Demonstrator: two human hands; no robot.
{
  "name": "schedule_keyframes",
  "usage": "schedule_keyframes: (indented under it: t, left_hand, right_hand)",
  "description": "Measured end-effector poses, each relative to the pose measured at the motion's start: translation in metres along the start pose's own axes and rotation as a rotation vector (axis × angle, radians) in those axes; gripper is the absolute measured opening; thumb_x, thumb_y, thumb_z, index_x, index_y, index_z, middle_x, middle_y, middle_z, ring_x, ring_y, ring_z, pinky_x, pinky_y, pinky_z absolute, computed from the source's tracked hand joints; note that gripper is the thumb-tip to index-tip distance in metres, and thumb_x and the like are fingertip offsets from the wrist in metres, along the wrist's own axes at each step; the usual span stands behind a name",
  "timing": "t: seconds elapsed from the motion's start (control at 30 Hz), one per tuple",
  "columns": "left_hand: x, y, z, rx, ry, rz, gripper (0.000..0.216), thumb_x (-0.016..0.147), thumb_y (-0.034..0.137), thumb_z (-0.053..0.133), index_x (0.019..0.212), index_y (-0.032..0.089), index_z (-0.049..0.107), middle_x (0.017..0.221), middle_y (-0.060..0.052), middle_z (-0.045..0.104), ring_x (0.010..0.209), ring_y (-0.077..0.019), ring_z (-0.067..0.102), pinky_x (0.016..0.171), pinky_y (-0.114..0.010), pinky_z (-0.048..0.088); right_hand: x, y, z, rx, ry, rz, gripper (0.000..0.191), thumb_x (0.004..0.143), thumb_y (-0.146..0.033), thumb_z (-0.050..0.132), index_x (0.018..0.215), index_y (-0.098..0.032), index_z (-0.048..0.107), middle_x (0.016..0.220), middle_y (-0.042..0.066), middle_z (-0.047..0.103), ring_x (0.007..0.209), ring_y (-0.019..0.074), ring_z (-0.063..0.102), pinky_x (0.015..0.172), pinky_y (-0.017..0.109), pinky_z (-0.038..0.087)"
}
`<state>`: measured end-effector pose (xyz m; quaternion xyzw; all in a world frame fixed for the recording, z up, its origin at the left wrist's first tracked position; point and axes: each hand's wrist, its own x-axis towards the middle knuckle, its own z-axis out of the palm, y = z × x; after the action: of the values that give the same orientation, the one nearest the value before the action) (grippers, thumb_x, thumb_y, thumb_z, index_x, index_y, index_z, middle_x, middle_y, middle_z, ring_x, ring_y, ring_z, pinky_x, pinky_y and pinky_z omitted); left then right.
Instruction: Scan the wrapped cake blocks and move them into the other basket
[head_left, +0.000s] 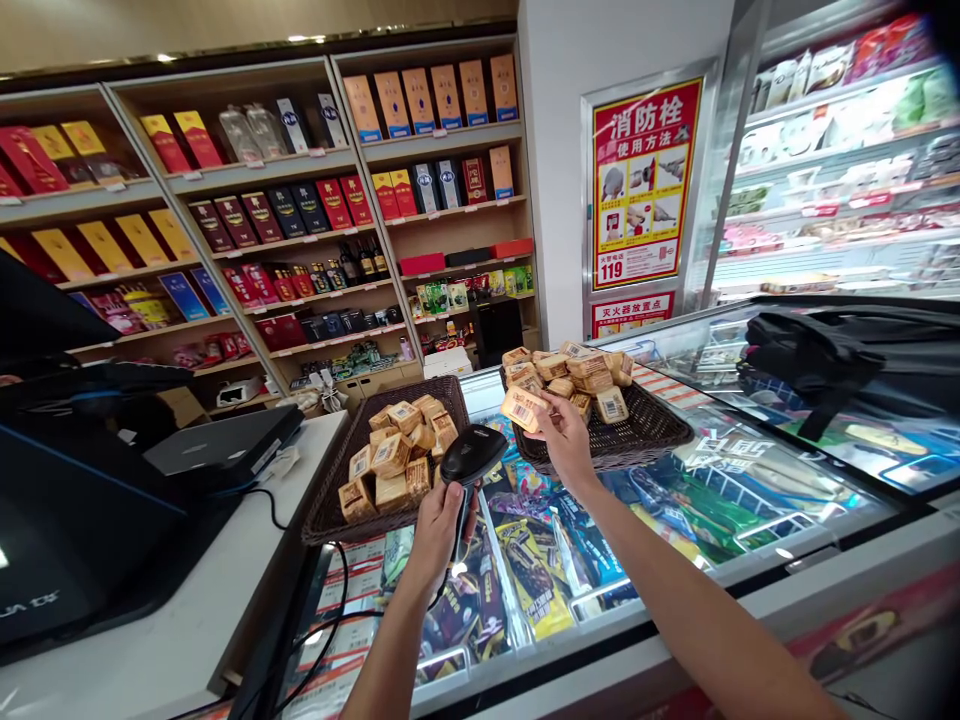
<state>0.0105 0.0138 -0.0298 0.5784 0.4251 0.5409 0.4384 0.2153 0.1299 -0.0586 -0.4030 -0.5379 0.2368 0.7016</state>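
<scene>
Head view: starting at far left, a dark monitor (75, 500) looms over the white counter (176, 630), and next to that sits the left wicker basket (321, 502), loaded with a loose heap of small wrapped packages (391, 455). Moving across, here's the left hand (440, 525), fingers wrapped firmly round the handle of a black scanner (474, 453), its head raised between the two baskets. Just beside it, up comes the single package (521, 408), barcode showing, pinched in the fingertips of the right hand (568, 442) at the near-left edge of the right wicker basket (645, 428). That basket carries its own pile (589, 368), and it's resting on the glass-topped freezer (555, 672), bright packets visible below. Out at far right, a black bag (885, 355) lies on top.
</scene>
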Motion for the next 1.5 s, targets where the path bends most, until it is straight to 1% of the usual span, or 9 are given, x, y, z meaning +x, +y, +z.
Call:
schedule_keyframes:
  t: [0.17,0.3,0.57,0.67,0.83,0.93,1.03,1.33,1.5]
  left_hand:
    - [-0.001,0.004,0.000,-0.010,0.012,0.009,0.062,0.082,0.076,0.055,0.087,0.014,0.063,0.064,0.000,0.056,0.042,-0.0074,0.043,0.040,-0.022,0.033]
    - [0.001,0.008,0.001,-0.060,0.136,-0.003,0.062,0.077,0.077,0.060,0.087,0.016,0.061,0.067,0.001,0.058,0.042,-0.0074,0.045,0.039,-0.022,0.033]
    - [0.011,0.019,-0.037,-0.099,0.830,0.202,0.059,0.080,0.079,0.052,0.081,0.021,0.050,0.064,0.005,0.053,0.041,-0.0082,0.045,0.038,-0.023,0.035]
    - [0.011,0.024,-0.047,-0.131,0.917,0.229,0.058,0.081,0.079,0.049,0.085,0.021,0.050,0.065,0.005,0.053,0.042,-0.0087,0.046,0.039,-0.023,0.036]
    - [0.010,0.022,-0.043,-0.125,0.825,0.197,0.057,0.082,0.078,0.049,0.081,0.022,0.047,0.067,0.005,0.053,0.043,-0.0080,0.047,0.040,-0.022,0.037]
    - [0.010,0.021,-0.035,-0.095,0.755,0.190,0.058,0.082,0.079,0.049,0.079,0.021,0.047,0.066,0.004,0.054,0.042,-0.0084,0.046,0.040,-0.023,0.037]
    - [0.009,0.021,-0.028,-0.093,0.708,0.182,0.058,0.080,0.079,0.052,0.076,0.021,0.049,0.062,0.004,0.054,0.041,-0.0091,0.045,0.039,-0.023,0.036]
    - [0.009,0.021,-0.018,-0.041,0.555,0.146,0.058,0.082,0.078,0.053,0.083,0.020,0.054,0.064,0.003,0.058,0.045,-0.0098,0.050,0.040,-0.022,0.038]
    - [0.008,0.021,-0.015,-0.040,0.553,0.145,0.057,0.079,0.077,0.057,0.085,0.020,0.056,0.066,0.000,0.060,0.052,-0.0153,0.057,0.040,-0.025,0.039]
  right_hand:
    - [-0.005,-0.004,0.003,0.025,-0.045,0.026,0.065,0.087,-0.067,0.053,0.135,-0.023,0.060,0.122,0.013,0.064,0.101,0.0302,0.066,0.077,0.048,0.064]
    - [-0.011,-0.010,0.007,0.115,-0.082,0.134,0.065,0.085,-0.066,0.057,0.131,-0.020,0.060,0.118,0.013,0.066,0.099,0.0298,0.067,0.070,0.046,0.065]
    - [-0.032,-0.036,0.047,0.193,-0.351,0.267,0.054,0.079,-0.063,0.066,0.112,-0.021,0.066,0.102,0.009,0.070,0.094,0.0275,0.069,0.067,0.040,0.066]
    - [-0.037,-0.044,0.081,0.140,-0.416,0.298,0.043,0.085,-0.059,0.060,0.106,-0.022,0.066,0.094,0.007,0.070,0.087,0.0259,0.071,0.065,0.040,0.065]
    - [-0.053,-0.054,0.103,-0.282,-0.465,-0.075,0.036,0.094,-0.037,0.050,0.126,-0.022,0.059,0.118,0.013,0.062,0.106,0.0280,0.065,0.091,0.047,0.058]
    - [-0.059,-0.054,0.083,-0.435,-0.473,-0.292,0.036,0.095,-0.029,0.047,0.130,-0.023,0.056,0.125,0.012,0.057,0.115,0.0272,0.060,0.097,0.044,0.053]
    - [-0.041,-0.046,0.052,-0.545,-0.422,-0.316,0.030,0.096,-0.029,0.045,0.123,-0.024,0.059,0.122,0.010,0.059,0.114,0.0263,0.060,0.095,0.041,0.053]
    - [0.082,0.017,-0.066,-1.094,0.029,0.048,0.048,0.086,-0.030,0.058,0.127,-0.006,0.052,0.123,0.031,0.055,0.118,0.0457,0.053,0.088,0.057,0.048]
    - [0.126,0.042,-0.084,-1.041,0.001,0.218,0.088,0.076,-0.052,0.072,0.140,-0.003,0.039,0.141,0.034,0.044,0.132,0.0471,0.043,0.102,0.056,0.041]
